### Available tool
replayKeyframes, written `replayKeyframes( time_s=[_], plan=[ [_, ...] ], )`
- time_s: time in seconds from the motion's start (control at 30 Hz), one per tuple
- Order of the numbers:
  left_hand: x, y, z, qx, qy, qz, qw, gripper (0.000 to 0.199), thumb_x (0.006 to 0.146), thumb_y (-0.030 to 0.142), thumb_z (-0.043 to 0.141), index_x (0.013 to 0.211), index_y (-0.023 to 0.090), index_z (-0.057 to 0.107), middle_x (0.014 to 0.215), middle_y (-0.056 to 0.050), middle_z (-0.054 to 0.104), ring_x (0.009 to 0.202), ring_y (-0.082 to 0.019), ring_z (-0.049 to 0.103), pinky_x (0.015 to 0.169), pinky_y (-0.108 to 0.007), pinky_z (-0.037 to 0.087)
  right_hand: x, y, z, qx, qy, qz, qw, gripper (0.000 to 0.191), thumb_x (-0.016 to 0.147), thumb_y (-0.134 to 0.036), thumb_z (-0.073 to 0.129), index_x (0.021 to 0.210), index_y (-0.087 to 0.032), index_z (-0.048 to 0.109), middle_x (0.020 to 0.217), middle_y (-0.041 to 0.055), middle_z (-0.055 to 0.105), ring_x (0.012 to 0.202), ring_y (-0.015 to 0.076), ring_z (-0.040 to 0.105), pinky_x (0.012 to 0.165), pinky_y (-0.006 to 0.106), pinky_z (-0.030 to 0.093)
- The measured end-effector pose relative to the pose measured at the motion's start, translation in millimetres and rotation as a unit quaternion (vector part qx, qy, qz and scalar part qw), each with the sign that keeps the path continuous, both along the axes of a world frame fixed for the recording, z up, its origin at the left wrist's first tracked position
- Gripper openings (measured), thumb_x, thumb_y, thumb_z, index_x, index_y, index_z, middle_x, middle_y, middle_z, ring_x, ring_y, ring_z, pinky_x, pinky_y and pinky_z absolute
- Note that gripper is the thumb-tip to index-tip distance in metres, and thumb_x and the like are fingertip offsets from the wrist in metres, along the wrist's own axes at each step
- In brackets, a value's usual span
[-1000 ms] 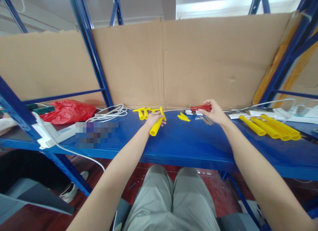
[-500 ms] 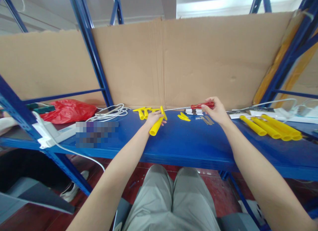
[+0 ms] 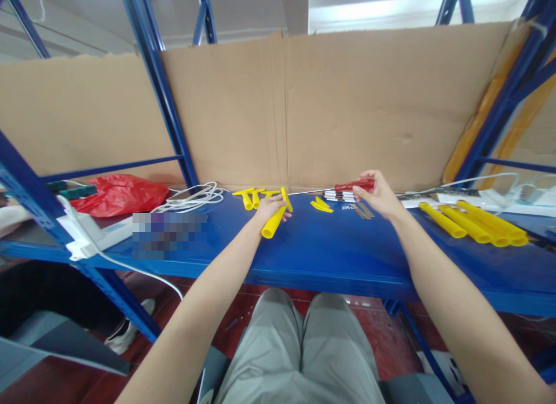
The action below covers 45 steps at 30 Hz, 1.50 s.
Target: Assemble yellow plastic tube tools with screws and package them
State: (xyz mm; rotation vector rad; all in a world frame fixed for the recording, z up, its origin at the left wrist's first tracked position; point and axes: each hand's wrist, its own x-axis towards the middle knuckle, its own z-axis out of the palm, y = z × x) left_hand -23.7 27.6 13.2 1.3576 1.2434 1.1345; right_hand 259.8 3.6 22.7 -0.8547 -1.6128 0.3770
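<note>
My left hand point(image 3: 272, 208) is wrapped round a yellow T-shaped plastic handle point(image 3: 273, 223), whose open tube end faces me. In my right hand point(image 3: 377, 194) is the red grip of a screwdriver point(image 3: 350, 186), held level. Its metal shaft points left, and the tip meets the crosspiece end of the yellow handle; I cannot make out what it touches there. Behind my left hand lie several more yellow T-shaped handles point(image 3: 247, 199). Between my hands are small yellow flat pieces point(image 3: 322, 205), white tubes with black ends point(image 3: 339, 195), and thin metal strips point(image 3: 362, 211).
Several yellow tubes point(image 3: 475, 224) lie at the right on the blue shelf point(image 3: 330, 248). At the left are a red plastic bag point(image 3: 121, 194), coiled white cable point(image 3: 195, 197) and a white power strip point(image 3: 99, 233). A cardboard sheet point(image 3: 347, 103) stands along the back.
The red screwdriver grip and my right hand have shifted very slightly. My left hand and the yellow handle stay in place.
</note>
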Motion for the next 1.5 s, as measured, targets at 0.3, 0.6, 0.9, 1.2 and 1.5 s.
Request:
replayKeyframes(
  time_s=[0.3,0.6,0.9,1.2,1.5],
  plan=[
    [0.0,1.1,1.8,-0.019,0.005,-0.017,1.000,0.048,0.084,0.007,0.056,0.132,0.010,0.051,0.088,-0.012,0.071,0.049,-0.012,0.064,0.045,-0.018,0.049,0.9,4.7,-3.1,-0.005,0.015,-0.042,0.999,0.055,0.069,-0.062,0.066,0.099,-0.026,0.037,0.051,-0.0097,0.047,0.042,0.0142,0.051,0.046,0.027,0.041],
    [0.2,1.0,1.2,-0.017,0.017,-0.017,1.000,0.050,0.084,0.008,0.056,0.133,0.010,0.049,0.084,-0.011,0.071,0.051,-0.012,0.064,0.047,-0.018,0.050,-3.2,-1.4,-0.3,-0.015,0.004,-0.119,0.993,0.044,0.071,-0.057,0.065,0.087,-0.025,0.039,0.043,-0.0098,0.043,0.035,0.0128,0.042,0.041,0.026,0.032],
    [-0.1,4.2,-2.7,-0.009,0.005,-0.038,0.999,0.052,0.084,0.009,0.056,0.135,0.009,0.047,0.084,-0.012,0.071,0.051,-0.013,0.065,0.049,-0.019,0.051,-10.1,-7.6,4.0,-0.031,0.081,-0.135,0.987,0.042,0.070,-0.057,0.068,0.080,-0.025,0.043,0.042,-0.0098,0.038,0.031,0.0109,0.036,0.033,0.025,0.025],
    [-0.8,7.2,-3.4,-0.013,-0.013,-0.037,0.999,0.046,0.083,0.011,0.058,0.129,0.010,0.053,0.082,-0.011,0.071,0.052,-0.015,0.066,0.048,-0.020,0.051,-13.8,-13.2,6.4,-0.091,0.116,-0.082,0.986,0.052,0.062,-0.072,0.065,0.067,-0.022,0.052,0.037,-0.0053,0.043,0.028,0.0095,0.037,0.027,0.022,0.026],
    [1.4,-4.0,4.3,-0.020,0.009,-0.003,1.000,0.045,0.085,0.005,0.052,0.130,0.008,0.051,0.087,-0.011,0.070,0.046,-0.010,0.061,0.043,-0.018,0.047,-13.6,-20.6,8.6,-0.226,0.115,-0.031,0.967,0.055,0.051,-0.055,0.083,0.075,-0.021,0.048,0.049,-0.0055,0.051,0.034,0.0067,0.043,0.028,0.017,0.029]
  ],
)
